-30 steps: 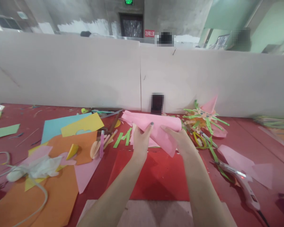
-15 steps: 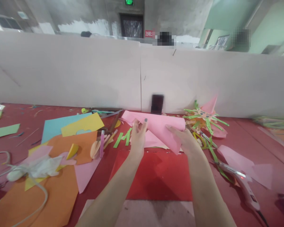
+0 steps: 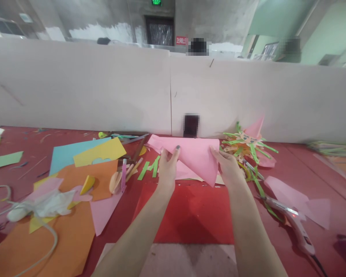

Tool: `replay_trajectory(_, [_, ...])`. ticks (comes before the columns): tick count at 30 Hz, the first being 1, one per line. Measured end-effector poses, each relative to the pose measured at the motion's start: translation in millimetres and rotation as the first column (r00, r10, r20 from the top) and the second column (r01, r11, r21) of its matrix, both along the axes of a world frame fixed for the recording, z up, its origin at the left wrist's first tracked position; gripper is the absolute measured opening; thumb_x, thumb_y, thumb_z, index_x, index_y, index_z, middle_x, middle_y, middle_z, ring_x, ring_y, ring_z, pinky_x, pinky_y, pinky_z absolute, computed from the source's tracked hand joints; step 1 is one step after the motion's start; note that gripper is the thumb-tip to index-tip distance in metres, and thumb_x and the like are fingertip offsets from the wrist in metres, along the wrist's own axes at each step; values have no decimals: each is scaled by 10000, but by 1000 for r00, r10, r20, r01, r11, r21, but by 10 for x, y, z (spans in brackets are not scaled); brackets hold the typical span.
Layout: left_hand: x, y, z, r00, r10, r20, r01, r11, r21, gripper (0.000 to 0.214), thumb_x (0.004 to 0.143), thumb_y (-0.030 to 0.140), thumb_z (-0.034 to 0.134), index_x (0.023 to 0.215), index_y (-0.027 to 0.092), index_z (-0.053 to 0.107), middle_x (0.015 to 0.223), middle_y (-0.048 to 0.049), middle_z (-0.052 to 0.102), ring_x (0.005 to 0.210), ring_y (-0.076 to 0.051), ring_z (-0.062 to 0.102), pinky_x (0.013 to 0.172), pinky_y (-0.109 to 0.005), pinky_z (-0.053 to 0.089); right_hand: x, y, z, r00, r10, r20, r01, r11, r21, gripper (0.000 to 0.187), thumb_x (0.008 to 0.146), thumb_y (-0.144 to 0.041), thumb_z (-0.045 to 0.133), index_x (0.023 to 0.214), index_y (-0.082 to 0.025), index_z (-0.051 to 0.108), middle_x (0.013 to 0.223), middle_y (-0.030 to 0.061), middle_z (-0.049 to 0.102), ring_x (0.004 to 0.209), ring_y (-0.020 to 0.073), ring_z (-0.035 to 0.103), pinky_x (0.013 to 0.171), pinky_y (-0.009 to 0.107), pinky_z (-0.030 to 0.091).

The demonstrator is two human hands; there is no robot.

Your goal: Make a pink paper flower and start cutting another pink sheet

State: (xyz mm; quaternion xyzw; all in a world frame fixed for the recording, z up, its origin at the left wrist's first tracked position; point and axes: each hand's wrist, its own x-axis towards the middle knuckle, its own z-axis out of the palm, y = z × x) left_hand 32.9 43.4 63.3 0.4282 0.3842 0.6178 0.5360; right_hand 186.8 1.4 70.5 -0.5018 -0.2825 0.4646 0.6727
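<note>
A pink sheet of paper (image 3: 194, 152), rolled over on itself into a loose cone, is held up between both hands above the table. My left hand (image 3: 168, 165) pinches its left part with thumb and fingers. At the right edge, my right hand (image 3: 226, 163) grips the paper between thumb and fingers. Below the cone lies another pink paper piece (image 3: 186, 171), partly hidden. Nearer to me is a red sheet (image 3: 190, 215) on the table. Several green paper strips (image 3: 148, 169) lie just left of my left hand.
Right: a paper figure with a pink cone hat (image 3: 253, 132) and a glue gun (image 3: 291, 219) with a lit red light. Left: orange paper (image 3: 69, 234), blue paper (image 3: 65, 152), yellow paper (image 3: 100, 152) and a white cable (image 3: 53, 234). A white partition (image 3: 80, 84) stands behind.
My right hand has shifted its grip on the paper's right edge, and that edge has drawn in to the left. My left hand stays in nearly the same place.
</note>
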Motion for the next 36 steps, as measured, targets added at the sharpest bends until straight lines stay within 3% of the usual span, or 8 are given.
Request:
replay_trajectory(4, [-12,-26,79,992,-18,121,19,1000,-10,295,705,364,635,930,181,582,1055,-61,602,973,-179,567,804,-277,459,17,2,-23,994,69,90,-68,998,-12,285,563,-427,731,657,-162,685,607,7,652,683,172,609,639,282,471])
replay_trajectory(8, [-37,-29,155,965,-56,255,53,998,22,272,722,294,628,962,171,594,1110,-90,601,1077,-203,526,868,-296,435,45,-27,-13,969,183,164,-177,983,-48,317,528,-434,748,666,-155,688,663,15,666,703,163,608,683,281,466])
replay_trajectory(15, [6,-61,162,948,-131,291,119,991,58,381,716,255,631,1074,153,551,1089,-116,627,1082,-228,538,920,-364,406,57,-23,7,1000,-14,14,13,999,41,343,549,-424,742,777,-171,703,697,22,679,696,166,618,596,251,458])
replay_trajectory(19, [0,-61,144,953,-143,268,129,989,67,372,735,276,615,1089,183,551,1103,-101,621,1107,-220,522,928,-356,406,69,-16,-14,999,24,45,-30,992,121,301,568,-381,744,791,-184,703,754,19,685,770,182,615,639,273,473])
replay_trajectory(23, [-26,-31,106,951,-155,268,150,988,41,306,750,290,601,1043,203,586,1125,-87,608,1129,-232,502,911,-350,430,55,-31,-7,994,83,76,-92,988,121,305,574,-376,740,804,-179,696,762,22,684,787,188,614,647,280,476])
replay_trajectory(27, [-24,-33,107,940,-207,272,184,977,105,256,767,280,586,1005,192,613,1136,-83,602,1144,-232,488,919,-340,426,38,-38,17,999,26,43,-29,997,71,335,591,-417,720,792,-151,685,754,49,682,771,195,619,626,279,478])
replay_trajectory(31, [-5,-64,142,926,-264,269,227,961,159,284,775,263,581,1045,173,596,1138,-92,603,1143,-225,489,940,-355,404,55,-48,31,999,-36,31,33,994,105,307,589,-387,728,786,-156,685,768,48,681,781,194,618,630,276,478])
replay_trajectory(36, [-3,-57,134,931,-206,301,164,974,159,313,779,281,576,1076,183,574,1129,-98,611,1148,-220,487,966,-374,373,81,-36,0,998,-20,57,11,989,144,292,601,-356,728,831,-180,689,797,27,678,825,186,604,696,288,479])
